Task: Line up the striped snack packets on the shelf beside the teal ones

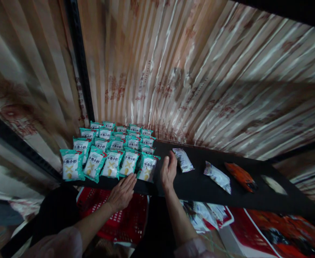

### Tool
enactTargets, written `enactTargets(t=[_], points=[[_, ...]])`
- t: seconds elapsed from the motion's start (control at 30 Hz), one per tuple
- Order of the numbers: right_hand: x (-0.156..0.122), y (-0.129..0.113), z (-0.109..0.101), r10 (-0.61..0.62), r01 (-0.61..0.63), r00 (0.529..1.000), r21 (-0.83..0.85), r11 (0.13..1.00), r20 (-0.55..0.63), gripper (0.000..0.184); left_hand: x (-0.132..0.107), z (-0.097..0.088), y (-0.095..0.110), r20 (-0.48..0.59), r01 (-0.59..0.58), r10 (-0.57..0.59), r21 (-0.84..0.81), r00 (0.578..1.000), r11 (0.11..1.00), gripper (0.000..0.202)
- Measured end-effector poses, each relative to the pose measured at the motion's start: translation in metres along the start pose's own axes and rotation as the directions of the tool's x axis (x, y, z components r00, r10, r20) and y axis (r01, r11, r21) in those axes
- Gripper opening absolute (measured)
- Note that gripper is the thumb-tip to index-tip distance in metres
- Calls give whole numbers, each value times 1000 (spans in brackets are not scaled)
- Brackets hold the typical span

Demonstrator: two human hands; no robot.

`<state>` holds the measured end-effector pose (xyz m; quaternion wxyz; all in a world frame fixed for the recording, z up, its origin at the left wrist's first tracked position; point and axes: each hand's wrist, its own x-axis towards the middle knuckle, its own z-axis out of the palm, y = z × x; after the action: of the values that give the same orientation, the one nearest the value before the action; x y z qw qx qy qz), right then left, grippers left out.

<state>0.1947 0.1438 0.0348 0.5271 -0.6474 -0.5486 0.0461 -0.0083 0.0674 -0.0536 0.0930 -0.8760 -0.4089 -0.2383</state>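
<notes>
Here | left hand (123, 192): at teal packets (117, 145) | right hand (169, 171): beside them

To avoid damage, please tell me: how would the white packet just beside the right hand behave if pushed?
The white packet probably flexes, since it looks film-wrapped with crimped ends. Lying flat on the black shelf, it seems unlikely to roll.
</notes>
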Motion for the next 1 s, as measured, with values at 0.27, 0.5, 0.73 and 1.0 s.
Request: enactTargets(t=[0.27, 0.5, 0.73, 1.0], points=[[-53, 30, 16, 234, -271, 928, 95, 958, 291, 69, 1, -1, 2, -18, 5, -5, 24, 1000, 1000, 48], [-65, 10, 29, 174, -220, 919, 93, 971, 354, 61, 0, -3, 2, -20, 0, 1, 55, 1000, 998, 49], [-66, 8, 27, 261, -301, 901, 65, 951, 347, 73, 5, -7, 5, -64, -31, 35, 62, 997, 998, 46], [-62, 12, 28, 242, -341, 881, 190, 920, 407, 74, 31, -6, 1, -29, -94, 96, 59, 995, 994, 46]])
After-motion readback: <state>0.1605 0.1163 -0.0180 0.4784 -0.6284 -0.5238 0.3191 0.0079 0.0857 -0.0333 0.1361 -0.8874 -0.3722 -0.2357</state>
